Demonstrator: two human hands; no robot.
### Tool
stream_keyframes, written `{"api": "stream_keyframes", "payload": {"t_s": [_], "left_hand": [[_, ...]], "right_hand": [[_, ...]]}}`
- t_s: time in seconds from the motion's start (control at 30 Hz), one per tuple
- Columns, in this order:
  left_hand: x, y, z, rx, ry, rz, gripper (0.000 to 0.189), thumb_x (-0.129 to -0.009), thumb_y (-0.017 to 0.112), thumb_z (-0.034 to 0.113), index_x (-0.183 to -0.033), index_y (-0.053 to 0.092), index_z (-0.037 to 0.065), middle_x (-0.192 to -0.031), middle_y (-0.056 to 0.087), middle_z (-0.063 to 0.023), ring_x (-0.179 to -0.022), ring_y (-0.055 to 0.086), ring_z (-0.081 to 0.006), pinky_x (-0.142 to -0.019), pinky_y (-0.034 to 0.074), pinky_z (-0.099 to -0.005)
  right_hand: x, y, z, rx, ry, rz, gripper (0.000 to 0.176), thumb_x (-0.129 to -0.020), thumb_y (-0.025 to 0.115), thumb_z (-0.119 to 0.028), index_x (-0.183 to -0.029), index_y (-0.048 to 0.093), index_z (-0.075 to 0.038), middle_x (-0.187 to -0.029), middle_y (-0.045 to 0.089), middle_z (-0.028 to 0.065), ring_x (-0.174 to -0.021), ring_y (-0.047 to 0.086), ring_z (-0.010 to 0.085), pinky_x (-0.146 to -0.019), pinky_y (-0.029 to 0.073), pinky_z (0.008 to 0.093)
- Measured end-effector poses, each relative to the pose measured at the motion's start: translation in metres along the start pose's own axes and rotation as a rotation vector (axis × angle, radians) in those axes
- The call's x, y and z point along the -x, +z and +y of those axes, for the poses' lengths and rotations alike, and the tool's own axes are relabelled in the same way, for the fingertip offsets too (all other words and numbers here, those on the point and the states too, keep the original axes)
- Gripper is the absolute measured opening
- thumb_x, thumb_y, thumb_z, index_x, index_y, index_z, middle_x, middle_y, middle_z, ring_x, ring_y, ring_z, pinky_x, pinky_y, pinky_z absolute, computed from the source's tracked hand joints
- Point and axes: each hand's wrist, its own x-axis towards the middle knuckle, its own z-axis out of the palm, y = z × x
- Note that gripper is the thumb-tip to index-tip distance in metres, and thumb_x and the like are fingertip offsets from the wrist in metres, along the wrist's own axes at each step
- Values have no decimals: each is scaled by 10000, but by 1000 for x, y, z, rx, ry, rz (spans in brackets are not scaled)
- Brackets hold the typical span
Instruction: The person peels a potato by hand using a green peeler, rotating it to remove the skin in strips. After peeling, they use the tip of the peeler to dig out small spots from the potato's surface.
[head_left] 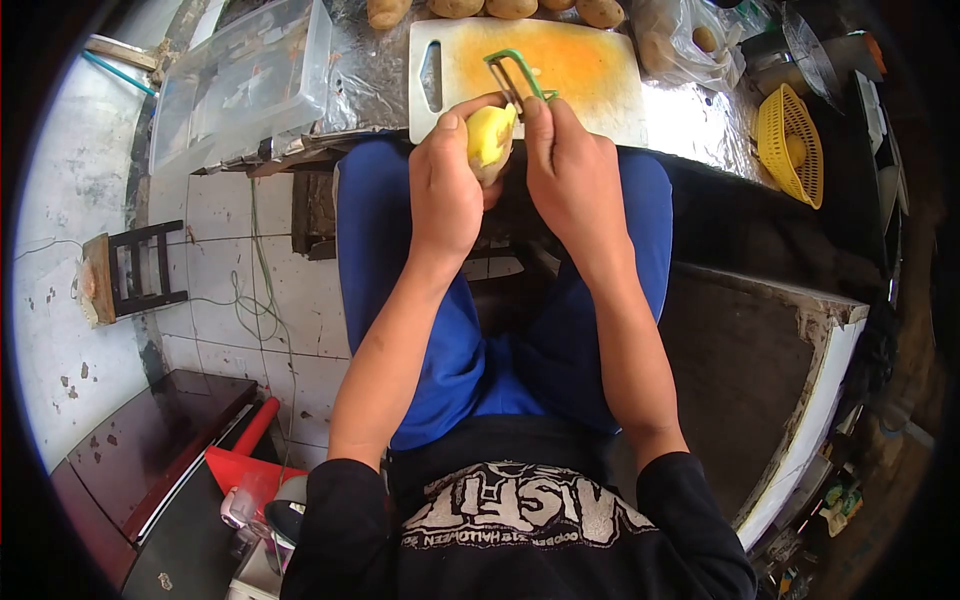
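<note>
My left hand [450, 185] is closed around a partly peeled potato [488, 140], yellow on top with brown skin lower down. In my right hand [572, 160] is the handle end of a green peeler [518, 72], its frame tilted up to the left and its blade close above the potato's top. Both hands are at the near edge of a white cutting board [625, 115] with an orange stain. The fingertips under the potato are mostly hidden.
Several unpeeled potatoes [512, 8] line the board's far edge. A clear plastic box [240, 85] stands on the left, a plastic bag [680, 40] at the right. Farther right, a yellow basket [775, 130] holds a potato. My knees are below the table edge.
</note>
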Motion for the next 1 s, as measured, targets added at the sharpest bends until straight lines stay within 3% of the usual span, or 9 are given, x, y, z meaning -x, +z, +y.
{"api": "stream_keyframes", "payload": {"t_s": [0.17,0.27,0.33,0.43,0.57,0.7,0.83,0.87,1.0], "left_hand": [[0,4,5,-2,-38,-62,542,-996,215,348,-1197,562,-17,-575,434,10,-403,259,-49,-382,229,-202],[-1,3,4,4,-61,-67,516,-996,229,342,-1219,539,-4,-578,447,5,-406,273,-45,-380,232,-197],[-1,2,0,-35,-27,-93,487,-996,243,328,-1210,541,7,-625,482,-6,-436,319,-46,-398,256,-200],[0,8,-1,-82,-7,-82,503,-993,237,348,-1254,499,8,-584,457,3,-413,293,-41,-375,237,-196],[-2,0,1,51,-64,-171,523,-987,221,371,-1251,487,7,-570,419,1,-410,291,-57,-377,236,-205],[-7,-11,0,323,-210,-229,496,-1008,247,412,-1163,528,33,-624,469,-33,-433,326,-71,-407,261,-207],[-8,-3,4,368,-286,-182,544,-1017,221,476,-1120,534,44,-649,485,-39,-415,314,-77,-393,256,-206],[-8,-5,2,367,-288,-184,544,-1017,221,476,-1120,534,44,-649,485,-39,-415,314,-77,-393,256,-206],[-7,-10,-6,317,-400,-126,582,-994,249,530,-1066,580,57,-628,483,-13,-392,301,-71,-358,234,-204]], "right_hand": [[2,-15,2,-124,126,50,318,-970,535,-228,-766,514,15,-544,528,223,-476,539,402,-439,398,436],[6,-21,-3,-173,216,-8,325,-934,603,-264,-781,556,19,-514,527,147,-423,516,239,-436,388,347],[10,-15,-2,-503,230,-18,327,-898,655,-284,-814,596,26,-540,538,65,-495,475,93,-460,385,290],[14,-13,0,-567,306,-129,299,-892,664,-260,-833,612,29,-593,561,26,-564,472,49,-484,392,262],[12,-14,3,-796,499,14,280,-892,669,-235,-859,606,36,-596,555,5,-558,459,36,-473,366,234],[19,-23,18,-287,222,-57,301,-868,693,-246,-941,604,32,-595,576,79,-495,499,127,-490,415,290],[25,-23,15,-341,164,30,314,-880,671,-277,-964,599,17,-619,598,156,-548,630,283,-523,458,349],[25,-27,12,-314,200,-44,310,-937,578,-306,-904,582,2,-630,607,178,-611,639,368,-538,474,405],[25,-10,8,9,-55,-98,385,-990,464,-352,-775,528,-40,-585,590,173,-560,596,404,-500,462,485]]}}
